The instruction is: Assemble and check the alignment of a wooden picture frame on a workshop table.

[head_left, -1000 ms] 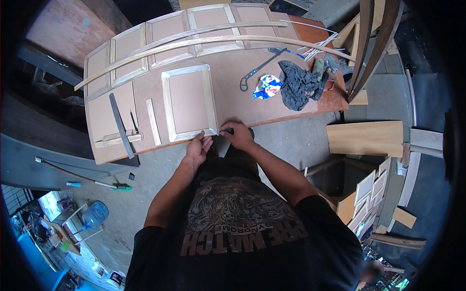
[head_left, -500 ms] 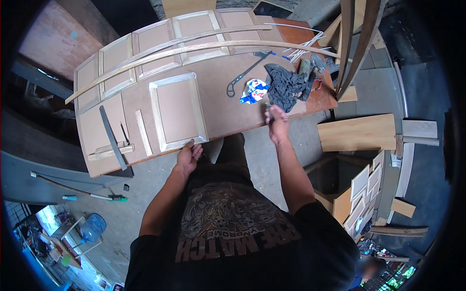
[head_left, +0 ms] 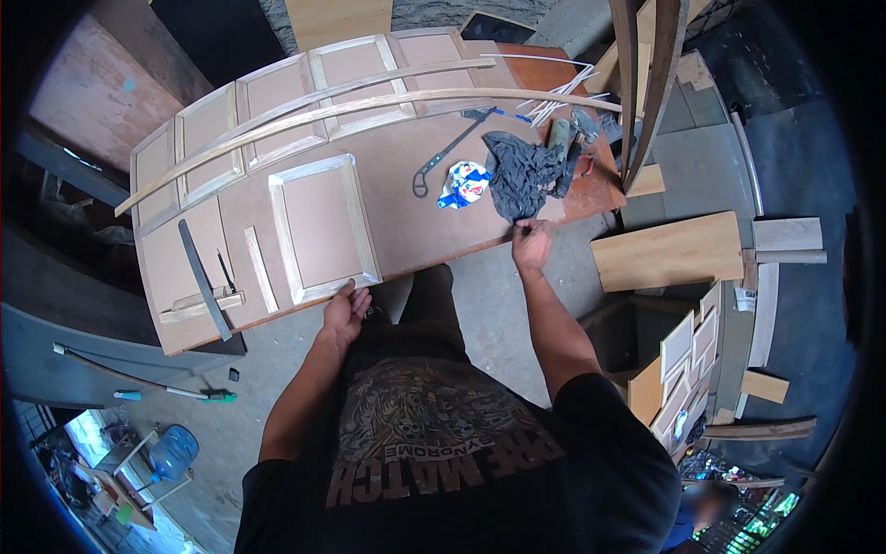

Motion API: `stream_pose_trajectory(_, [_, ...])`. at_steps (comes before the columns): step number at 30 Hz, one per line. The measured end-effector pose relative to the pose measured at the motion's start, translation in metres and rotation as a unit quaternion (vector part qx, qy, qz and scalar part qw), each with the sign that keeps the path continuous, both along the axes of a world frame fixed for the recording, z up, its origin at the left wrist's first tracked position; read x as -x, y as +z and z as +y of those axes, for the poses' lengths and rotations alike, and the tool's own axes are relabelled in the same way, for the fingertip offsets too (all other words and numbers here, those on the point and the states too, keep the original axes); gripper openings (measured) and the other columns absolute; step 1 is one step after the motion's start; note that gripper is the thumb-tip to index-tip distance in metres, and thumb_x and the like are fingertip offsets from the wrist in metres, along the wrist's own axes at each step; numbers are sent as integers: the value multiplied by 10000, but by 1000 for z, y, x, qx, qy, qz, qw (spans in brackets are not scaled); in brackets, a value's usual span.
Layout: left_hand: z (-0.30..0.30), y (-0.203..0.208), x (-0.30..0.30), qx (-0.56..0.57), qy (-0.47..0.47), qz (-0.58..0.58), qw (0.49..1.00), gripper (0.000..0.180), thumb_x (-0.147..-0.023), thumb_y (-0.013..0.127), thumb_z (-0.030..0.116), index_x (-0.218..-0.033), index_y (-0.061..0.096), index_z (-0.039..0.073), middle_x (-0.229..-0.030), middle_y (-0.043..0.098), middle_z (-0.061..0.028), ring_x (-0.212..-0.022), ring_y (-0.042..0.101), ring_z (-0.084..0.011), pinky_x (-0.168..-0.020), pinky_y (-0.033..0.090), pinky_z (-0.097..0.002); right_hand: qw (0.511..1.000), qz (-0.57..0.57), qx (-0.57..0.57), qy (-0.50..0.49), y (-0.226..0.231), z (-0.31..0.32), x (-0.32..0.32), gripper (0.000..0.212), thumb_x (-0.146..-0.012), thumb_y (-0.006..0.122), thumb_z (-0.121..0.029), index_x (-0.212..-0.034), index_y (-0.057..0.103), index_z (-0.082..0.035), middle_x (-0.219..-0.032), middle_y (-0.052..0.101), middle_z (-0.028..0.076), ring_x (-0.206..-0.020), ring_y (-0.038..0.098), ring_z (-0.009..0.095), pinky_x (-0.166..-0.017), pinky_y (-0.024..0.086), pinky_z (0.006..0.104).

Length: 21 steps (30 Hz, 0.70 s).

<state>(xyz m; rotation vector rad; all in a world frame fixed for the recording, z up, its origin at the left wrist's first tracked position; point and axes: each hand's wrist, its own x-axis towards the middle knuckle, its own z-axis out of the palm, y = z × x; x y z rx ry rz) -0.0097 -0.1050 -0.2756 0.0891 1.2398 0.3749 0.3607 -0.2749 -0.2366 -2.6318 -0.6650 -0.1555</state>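
Observation:
A framed rectangular panel (head_left: 321,222) with pale wooden rails lies flat near the bench's front edge. My left hand (head_left: 345,312) is at its lower rail, fingertips touching or very close to it, the fingers loosely bent and apart. Farther right, my right hand (head_left: 532,247) is closed in a pinch against the near edge of a crumpled dark cloth (head_left: 524,175); what sits between its fingers is hidden. Left of the cloth lie a blue-and-white crumpled packet (head_left: 463,185) and a handsaw (head_left: 446,155).
Two long wooden strips (head_left: 369,103) cross the bench (head_left: 415,226) over a larger paneled board (head_left: 277,102). A metal blade (head_left: 205,282) and short wood pieces (head_left: 261,268) lie at left. Upright dark posts (head_left: 637,102) stand at right, near a plywood board (head_left: 666,251).
My view has shifted slightly. My right hand has turned and its fingers have closed at the cloth's edge; a small dark thing seen in it before is hidden. My left hand stays by the panel.

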Motion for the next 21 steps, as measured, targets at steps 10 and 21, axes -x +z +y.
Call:
stream_pose_trajectory(10, [0, -6, 1, 2, 4, -5, 1000, 271, -1018, 610, 191, -1241, 587, 38, -1070, 637, -94, -1037, 666, -220, -968, 565, -365, 972, 12, -217, -86, -9, -1, 3, 269, -786, 795, -130, -1018, 700, -32, -1005, 677, 177, -900, 651, 353, -829, 524, 423])
stream_pose_trajectory(21, [-2, -7, 3, -10, -5, -3, 1000, 279, -1023, 606, 202, -1251, 590, 41, -1058, 645, -89, -1021, 677, -210, -954, 573, -356, 740, 424, -510, -112, 19, 23, 53, 282, -878, 757, -30, -1110, 596, -16, -936, 684, 81, -762, 673, 162, -666, 561, 279])
